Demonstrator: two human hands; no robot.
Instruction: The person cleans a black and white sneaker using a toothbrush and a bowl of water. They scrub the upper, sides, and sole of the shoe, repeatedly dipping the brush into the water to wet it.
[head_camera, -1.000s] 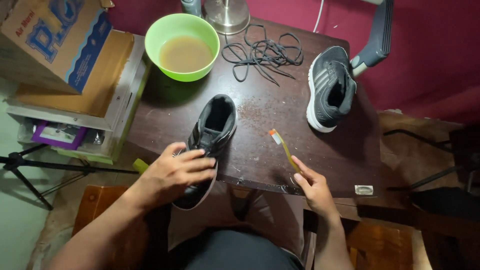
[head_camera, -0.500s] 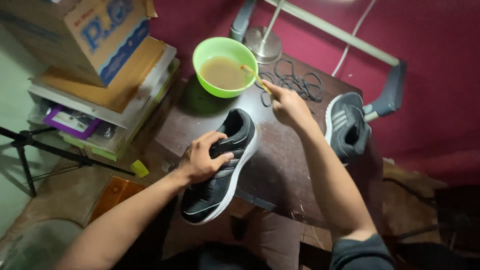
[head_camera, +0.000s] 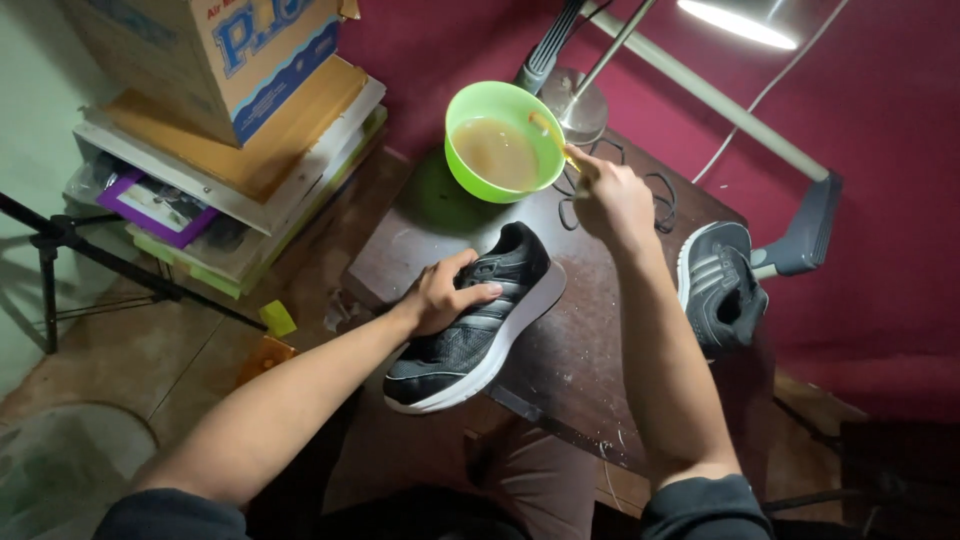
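Note:
My left hand (head_camera: 448, 293) grips a black sneaker with a white sole (head_camera: 478, 318) by its upper, tilted over the near edge of the dark wooden table (head_camera: 590, 340). My right hand (head_camera: 612, 197) is shut on a yellow toothbrush (head_camera: 552, 135), whose head reaches over the rim into a green bowl (head_camera: 503, 140) of cloudy brownish water. A second dark sneaker with pale stripes (head_camera: 718, 283) lies at the table's right edge. Black laces (head_camera: 662, 205) lie partly hidden behind my right hand.
A lamp base (head_camera: 582, 103) and its slanted arm stand behind the bowl. To the left sits a cardboard box (head_camera: 230, 50) on stacked trays and papers (head_camera: 215, 190). A tripod leg (head_camera: 70, 240) and a yellow scrap (head_camera: 278, 318) are on the floor at left.
My right hand lifted the toothbrush off the table and carried it to the bowl. The left hand tilted the black sneaker up, and the view shifted right.

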